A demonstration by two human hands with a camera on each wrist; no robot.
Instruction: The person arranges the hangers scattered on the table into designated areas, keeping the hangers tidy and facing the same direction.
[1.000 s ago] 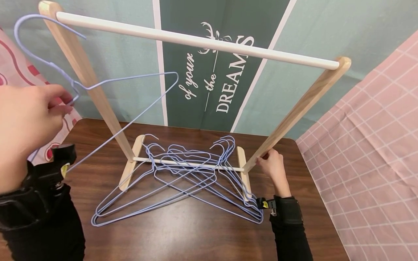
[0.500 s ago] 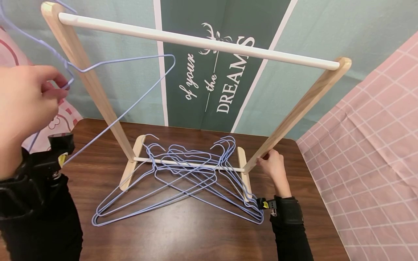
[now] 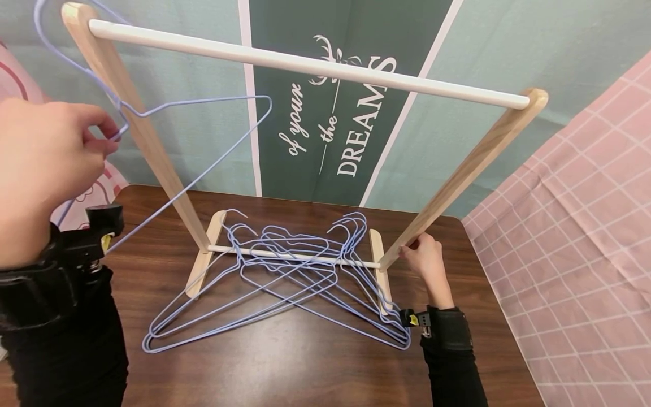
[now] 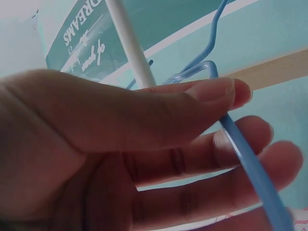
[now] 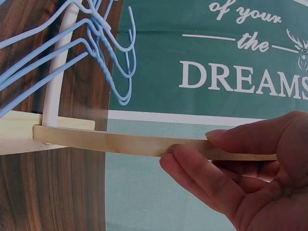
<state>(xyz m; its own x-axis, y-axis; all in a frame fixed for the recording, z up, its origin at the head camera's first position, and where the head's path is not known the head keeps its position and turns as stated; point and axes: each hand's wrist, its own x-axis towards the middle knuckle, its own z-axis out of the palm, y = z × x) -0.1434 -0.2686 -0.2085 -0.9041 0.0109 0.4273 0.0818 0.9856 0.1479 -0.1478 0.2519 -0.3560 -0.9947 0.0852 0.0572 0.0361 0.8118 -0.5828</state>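
Note:
My left hand [image 3: 56, 150] pinches a blue wire hanger [image 3: 220, 100] just below its hook, at the upper left of the head view. In the left wrist view, the thumb and index finger close on the hanger's wire [image 4: 252, 168], and the other fingers lie behind it. The hook stands beside the left end of the rack's white top rail [image 3: 305, 62]; whether they touch is unclear. Low on the right, my right hand [image 3: 426, 261] grips the rack's wooden right post [image 3: 468, 155]. The right wrist view shows thumb and fingers on either side of that post [image 5: 130, 144].
Several blue hangers [image 3: 300, 308] lie tangled across the rack's lower white bar [image 3: 277, 254]. The rack stands on a dark wooden table [image 3: 285, 373]. A printed green curtain [image 3: 315, 147] hangs behind, and pink checked cloth [image 3: 569, 237] borders the right side.
The left hand has lifted the hanger, then shifted it slightly right and a little lower, with the hook moving up beside the rack's left corner. The right hand and the lying hangers stay put.

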